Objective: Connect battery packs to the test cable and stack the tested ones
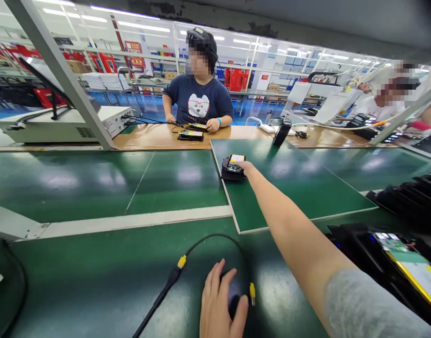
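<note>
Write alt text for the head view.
The right hand reaches out to a small black device with a yellow screen on a green mat, while the left hand rests by a black cable. A co-worker sits opposite.

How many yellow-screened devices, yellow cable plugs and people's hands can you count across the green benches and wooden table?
Yellow-screened black devices: 4
Yellow cable plugs: 2
Wearer's hands: 2, left hand, right hand
Co-worker's hands: 2
Total: 10

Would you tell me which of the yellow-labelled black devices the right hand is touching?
The yellow-labelled black device alone on the green mat; the right hand touches it. The others lie by the co-worker.
</note>
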Demonstrator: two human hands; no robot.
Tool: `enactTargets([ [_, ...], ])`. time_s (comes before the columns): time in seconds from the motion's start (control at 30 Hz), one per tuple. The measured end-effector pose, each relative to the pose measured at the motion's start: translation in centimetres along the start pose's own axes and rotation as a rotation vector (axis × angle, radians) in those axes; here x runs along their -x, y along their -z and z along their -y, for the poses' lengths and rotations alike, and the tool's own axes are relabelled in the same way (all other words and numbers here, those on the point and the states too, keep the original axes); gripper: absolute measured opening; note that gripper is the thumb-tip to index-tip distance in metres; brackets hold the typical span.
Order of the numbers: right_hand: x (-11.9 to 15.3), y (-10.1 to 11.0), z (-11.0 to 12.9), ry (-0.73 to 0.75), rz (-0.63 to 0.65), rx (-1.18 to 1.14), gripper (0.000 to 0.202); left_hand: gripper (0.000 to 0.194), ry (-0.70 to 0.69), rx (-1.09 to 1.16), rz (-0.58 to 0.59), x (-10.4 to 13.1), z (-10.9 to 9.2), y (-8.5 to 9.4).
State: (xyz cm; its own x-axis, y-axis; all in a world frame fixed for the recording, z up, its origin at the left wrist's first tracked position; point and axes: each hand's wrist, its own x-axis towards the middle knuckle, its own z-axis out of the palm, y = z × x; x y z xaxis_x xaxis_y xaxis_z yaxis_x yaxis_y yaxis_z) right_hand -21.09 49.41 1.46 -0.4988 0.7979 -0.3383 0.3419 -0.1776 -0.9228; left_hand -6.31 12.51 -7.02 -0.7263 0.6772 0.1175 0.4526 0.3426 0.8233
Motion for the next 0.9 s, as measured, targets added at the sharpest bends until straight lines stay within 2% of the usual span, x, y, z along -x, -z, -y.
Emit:
enactTargets([
  [0.07,2.8,0.6,-0.6,-0.014,0.103,0.021,0.019,0.033,0.069,0.167,-0.001,-0.5,-0.9,0.9],
  [0.13,6.4,1.3,-1.4,-0.022,0.224,0.038,0.017,0.029,0.166,0.361,-0.122,-1.1,-1.7,2.1],
  [0.2,10.7,1.9,-2.6,-0.024,0.361,0.057,0.020,0.032,0.205,0.418,-0.246,-1.5,-2.5,3.8],
  [0.27,15.8,2.5,-4.3,-0.032,0.503,0.082,0.031,0.034,0.182,0.425,-0.363,-1.2,-3.5,6.2],
  [0.33,21.2,2.9,-6.3,-0.021,0.660,0.147,0.046,0.030,0.085,0.368,-0.414,0.0,-4.6,9.0],
  [0.4,26.1,3.0,-8.5,0.085,0.848,0.352,0.060,0.028,-0.093,0.113,-0.300,2.0,-5.4,11.6],
  [0.47,30.0,2.8,-10.6,0.267,1.028,0.668,0.069,0.041,-0.231,-0.145,-0.071,4.3,-5.7,13.1],
  [0.53,32.5,2.4,-12.4,0.422,1.176,0.894,0.074,0.074,-0.308,-0.342,0.182,6.5,-5.4,13.3],
  [0.6,33.9,2.1,-13.7,0.503,1.275,0.960,0.076,0.110,-0.350,-0.504,0.386,8.1,-4.9,12.4],
  [0.67,34.5,2.0,-14.5,0.555,1.286,0.929,0.077,0.131,-0.375,-0.634,0.508,9.1,-4.3,11.0],
  [0.73,35.0,2.2,-14.9,0.616,1.223,0.908,0.080,0.136,-0.375,-0.731,0.546,9.5,-3.9,9.7],
  [0.83,35.5,3.4,-14.9,0.752,1.093,0.939,0.083,0.129,-0.345,-0.814,0.531,9.6,-3.9,8.8],
  [0.9,35.3,4.5,-14.6,0.871,0.979,0.954,0.068,0.120,-0.332,-0.822,0.525,9.7,-4.1,8.8],
])
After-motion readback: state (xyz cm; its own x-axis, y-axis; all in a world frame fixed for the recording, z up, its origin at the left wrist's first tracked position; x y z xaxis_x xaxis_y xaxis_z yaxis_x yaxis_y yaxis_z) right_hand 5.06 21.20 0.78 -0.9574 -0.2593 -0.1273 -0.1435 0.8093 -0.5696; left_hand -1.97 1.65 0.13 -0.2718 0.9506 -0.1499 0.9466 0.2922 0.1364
